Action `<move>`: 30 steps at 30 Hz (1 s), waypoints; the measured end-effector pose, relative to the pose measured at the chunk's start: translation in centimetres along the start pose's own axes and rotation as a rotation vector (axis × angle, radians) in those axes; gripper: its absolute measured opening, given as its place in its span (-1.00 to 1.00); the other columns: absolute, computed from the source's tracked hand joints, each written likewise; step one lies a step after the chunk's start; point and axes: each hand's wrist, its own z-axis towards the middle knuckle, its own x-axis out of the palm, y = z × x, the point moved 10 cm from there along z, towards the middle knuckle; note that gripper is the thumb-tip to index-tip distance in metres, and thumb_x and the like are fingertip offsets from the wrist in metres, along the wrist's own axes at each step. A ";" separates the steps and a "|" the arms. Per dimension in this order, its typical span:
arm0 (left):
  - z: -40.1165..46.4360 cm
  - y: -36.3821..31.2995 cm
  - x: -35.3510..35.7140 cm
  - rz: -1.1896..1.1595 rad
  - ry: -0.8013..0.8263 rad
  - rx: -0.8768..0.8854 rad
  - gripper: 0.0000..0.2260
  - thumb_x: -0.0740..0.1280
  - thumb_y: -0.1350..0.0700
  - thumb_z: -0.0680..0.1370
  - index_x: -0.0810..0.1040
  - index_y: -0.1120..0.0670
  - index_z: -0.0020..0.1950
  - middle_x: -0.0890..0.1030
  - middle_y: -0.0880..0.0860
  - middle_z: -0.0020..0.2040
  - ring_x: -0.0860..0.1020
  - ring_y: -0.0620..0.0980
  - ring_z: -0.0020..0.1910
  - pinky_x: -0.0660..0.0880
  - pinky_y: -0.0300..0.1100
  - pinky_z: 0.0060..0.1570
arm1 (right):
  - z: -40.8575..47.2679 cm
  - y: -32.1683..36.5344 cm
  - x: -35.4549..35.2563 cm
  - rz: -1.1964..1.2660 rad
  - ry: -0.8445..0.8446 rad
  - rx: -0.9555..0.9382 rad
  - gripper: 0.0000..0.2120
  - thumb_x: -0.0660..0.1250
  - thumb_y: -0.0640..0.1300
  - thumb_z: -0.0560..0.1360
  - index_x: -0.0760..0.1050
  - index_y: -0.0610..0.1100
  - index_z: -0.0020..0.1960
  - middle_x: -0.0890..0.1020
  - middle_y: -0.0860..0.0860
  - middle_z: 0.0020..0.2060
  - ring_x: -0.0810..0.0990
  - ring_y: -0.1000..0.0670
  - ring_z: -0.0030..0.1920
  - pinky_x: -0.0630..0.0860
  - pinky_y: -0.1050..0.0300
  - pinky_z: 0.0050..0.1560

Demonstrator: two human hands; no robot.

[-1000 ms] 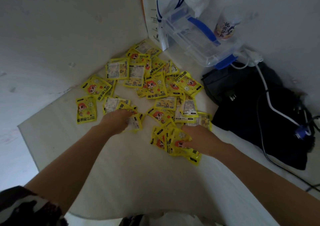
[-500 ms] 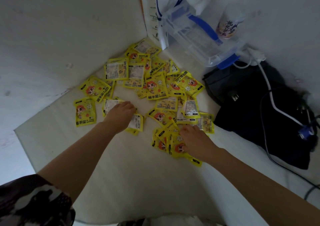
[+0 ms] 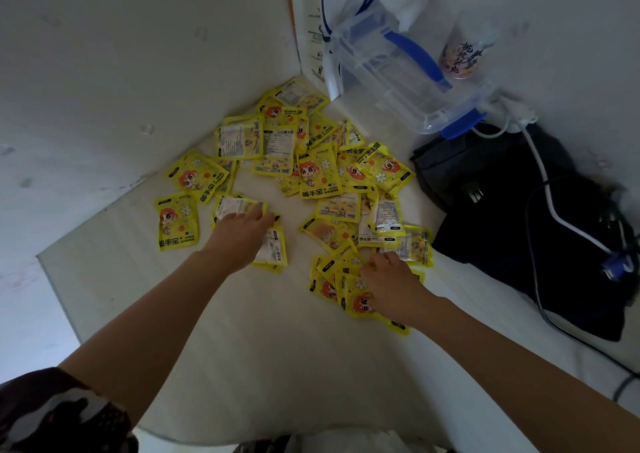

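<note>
1. The fanned bunch of yellow packets lies at the near right edge of the scatter, flat on the pale mat. The right hand is on top of it, fingers curled over the far edge and gripping the fan.
2. The left hand lies palm-down further left. Its fingers are stretched forward and only loosely bent, with the tips resting on a white-backed packet and the palm covering another packet – pressing, not clasping.
3. The loose hand-warmer packets spread beyond both hands into the corner where the walls meet. Some lie face up with a cartoon figure, some back up, and many overlap.
4. One single packet lies apart at the far left.
5. To the right a black bag lies beside the mat – a white cable runs across it.
6. Behind the scatter stands a clear box with blue clips, and a printed cup stands just beside it.
</note>
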 end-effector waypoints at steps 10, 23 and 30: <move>-2.4 0.5 0.3 -0.049 0.046 -0.053 -0.74 0.34 0.13 0.50 0.52 0.11 0.18 0.47 0.09 0.15 0.54 0.14 0.10 0.47 -0.01 -0.07 | -1.4 1.3 -1.1 0.024 -0.081 -0.038 -0.54 0.27 -0.24 0.49 0.28 -0.05 0.36 0.35 -0.11 0.18 0.44 -0.12 0.07 0.33 0.04 -0.06; -5.2 -1.3 0.4 -0.251 0.197 -0.118 -0.67 0.35 0.05 0.53 0.46 0.03 0.28 0.56 0.15 0.11 0.51 0.15 0.16 0.50 -0.03 0.04 | -4.3 -1.0 0.7 0.476 0.066 0.070 -0.48 0.39 -0.05 0.47 0.36 0.01 0.40 0.52 -0.01 0.26 0.51 -0.03 0.23 0.48 0.13 0.13; -3.0 -7.8 -2.0 -0.339 0.244 0.058 -0.51 0.34 0.04 0.55 0.33 0.05 0.47 0.49 0.12 0.34 0.42 0.11 0.33 0.40 -0.09 0.20 | -7.3 -7.0 0.6 0.754 -0.001 0.332 -0.47 0.48 0.03 0.41 0.45 -0.07 0.32 0.51 0.03 0.14 0.52 -0.03 0.18 0.43 0.20 0.07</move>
